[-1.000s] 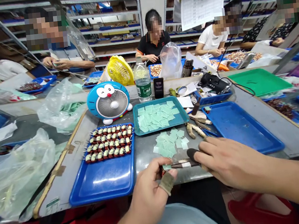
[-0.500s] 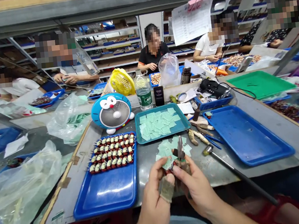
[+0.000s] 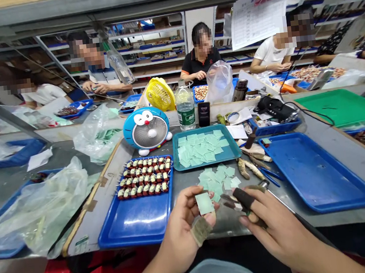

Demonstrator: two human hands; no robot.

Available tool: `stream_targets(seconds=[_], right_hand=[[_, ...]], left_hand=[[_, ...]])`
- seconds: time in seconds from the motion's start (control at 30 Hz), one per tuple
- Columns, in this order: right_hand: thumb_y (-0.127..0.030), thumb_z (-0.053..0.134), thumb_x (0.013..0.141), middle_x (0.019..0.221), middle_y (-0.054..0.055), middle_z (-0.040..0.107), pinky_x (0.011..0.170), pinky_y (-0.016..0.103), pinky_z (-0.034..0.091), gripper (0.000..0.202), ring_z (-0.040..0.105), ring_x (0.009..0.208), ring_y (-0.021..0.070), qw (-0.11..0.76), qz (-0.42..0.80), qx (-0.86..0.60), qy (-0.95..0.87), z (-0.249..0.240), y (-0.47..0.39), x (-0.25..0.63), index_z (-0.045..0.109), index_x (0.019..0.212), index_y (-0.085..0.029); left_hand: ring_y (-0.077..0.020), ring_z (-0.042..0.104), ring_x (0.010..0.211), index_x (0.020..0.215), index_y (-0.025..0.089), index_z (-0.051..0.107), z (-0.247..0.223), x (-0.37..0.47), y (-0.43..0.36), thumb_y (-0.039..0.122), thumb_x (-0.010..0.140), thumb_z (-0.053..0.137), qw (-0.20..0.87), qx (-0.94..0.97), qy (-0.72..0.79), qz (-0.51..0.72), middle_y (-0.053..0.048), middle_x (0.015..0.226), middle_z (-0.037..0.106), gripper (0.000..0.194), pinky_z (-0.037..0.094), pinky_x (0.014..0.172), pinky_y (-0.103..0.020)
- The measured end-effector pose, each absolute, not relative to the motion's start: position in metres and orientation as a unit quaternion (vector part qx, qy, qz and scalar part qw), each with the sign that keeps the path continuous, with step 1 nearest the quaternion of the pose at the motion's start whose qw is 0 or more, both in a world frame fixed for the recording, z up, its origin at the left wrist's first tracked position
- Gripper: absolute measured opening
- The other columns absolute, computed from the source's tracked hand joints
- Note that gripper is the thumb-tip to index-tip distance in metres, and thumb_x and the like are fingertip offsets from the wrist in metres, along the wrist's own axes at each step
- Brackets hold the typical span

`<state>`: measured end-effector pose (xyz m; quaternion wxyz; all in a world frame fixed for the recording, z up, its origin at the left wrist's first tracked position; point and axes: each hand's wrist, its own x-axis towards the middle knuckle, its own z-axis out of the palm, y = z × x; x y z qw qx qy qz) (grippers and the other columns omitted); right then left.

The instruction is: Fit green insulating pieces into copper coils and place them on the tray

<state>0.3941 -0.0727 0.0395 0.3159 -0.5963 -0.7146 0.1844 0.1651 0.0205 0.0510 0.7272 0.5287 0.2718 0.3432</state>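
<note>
My left hand [image 3: 184,229], with a cloth wrap on its thumb, grips a pale green paper square [image 3: 204,203]. A bit of red shows behind the square, mostly hidden by it and my fingers. My right hand [image 3: 269,218], with dark wraps on its fingers, is closed around pliers [image 3: 231,201] whose jaws point left, apart from the square. Several loose green squares [image 3: 215,178] lie on the bench just beyond my hands. To the left, a blue tray [image 3: 133,224] bears rows of small wound coils [image 3: 143,178] with cream tops and dark red sides.
A teal tray [image 3: 236,153] holds more green squares. To the right are a blue tray [image 3: 323,169], a hammer [image 3: 285,204] and blue-handled pliers [image 3: 271,177]. A cartoon fan [image 3: 147,129], a bottle [image 3: 185,108] and a phone [image 3: 204,114] stand behind. Co-workers sit opposite.
My hands have moved apart; my right hand has drawn the pliers to the right and turned them leftward. The green square now faces me in my left hand. The view has shifted left.
</note>
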Motion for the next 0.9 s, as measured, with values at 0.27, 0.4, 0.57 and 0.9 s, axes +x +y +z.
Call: stream_targets(seconds=[0.27, 0.4, 0.57, 0.9], right_hand=[[-0.009, 0.050, 0.094, 0.124, 0.013, 0.054, 0.082, 0.041, 0.046, 0.026, 0.052, 0.100, 0.0249, 0.215, 0.080, -0.551, -0.802, 0.053, -0.067, 0.407, 0.056, 0.117, -0.021], [-0.008, 0.050, 0.093, 0.119, 0.012, 0.056, 0.077, 0.039, 0.045, 0.030, 0.050, 0.094, 0.0242, 0.196, 0.065, -0.528, -0.824, 0.059, -0.065, 0.413, 0.056, 0.119, -0.021], [-0.005, 0.052, 0.088, 0.116, 0.013, 0.056, 0.078, 0.039, 0.045, 0.028, 0.048, 0.094, 0.0254, 0.182, 0.032, -0.510, -0.840, 0.063, -0.065, 0.419, 0.059, 0.112, -0.019], [-0.009, 0.049, 0.094, 0.107, 0.015, 0.056, 0.071, 0.037, 0.040, 0.012, 0.045, 0.087, 0.0245, 0.136, -0.007, -0.472, -0.871, 0.076, -0.067, 0.426, 0.059, 0.097, -0.016]], left_hand=[[-0.0263, 0.064, 0.119, 0.130, 0.022, 0.047, 0.053, 0.163, 0.017, 0.034, 0.095, 0.067, 0.694, 0.602, 0.252, 0.305, -0.015, 0.135, 0.060, 0.042, 0.052, 0.098, -0.039], [-0.0251, 0.062, 0.121, 0.132, 0.023, 0.046, 0.057, 0.160, 0.016, 0.033, 0.097, 0.065, 0.691, 0.612, 0.251, 0.292, -0.014, 0.135, 0.061, 0.041, 0.053, 0.097, -0.035], [-0.0248, 0.062, 0.120, 0.132, 0.024, 0.047, 0.061, 0.159, 0.015, 0.033, 0.098, 0.063, 0.676, 0.639, 0.242, 0.274, -0.013, 0.132, 0.062, 0.039, 0.053, 0.096, -0.035], [-0.0236, 0.067, 0.108, 0.131, 0.024, 0.051, 0.067, 0.156, 0.010, 0.034, 0.097, 0.063, 0.645, 0.678, 0.247, 0.251, -0.009, 0.112, 0.066, 0.038, 0.054, 0.093, -0.035]])
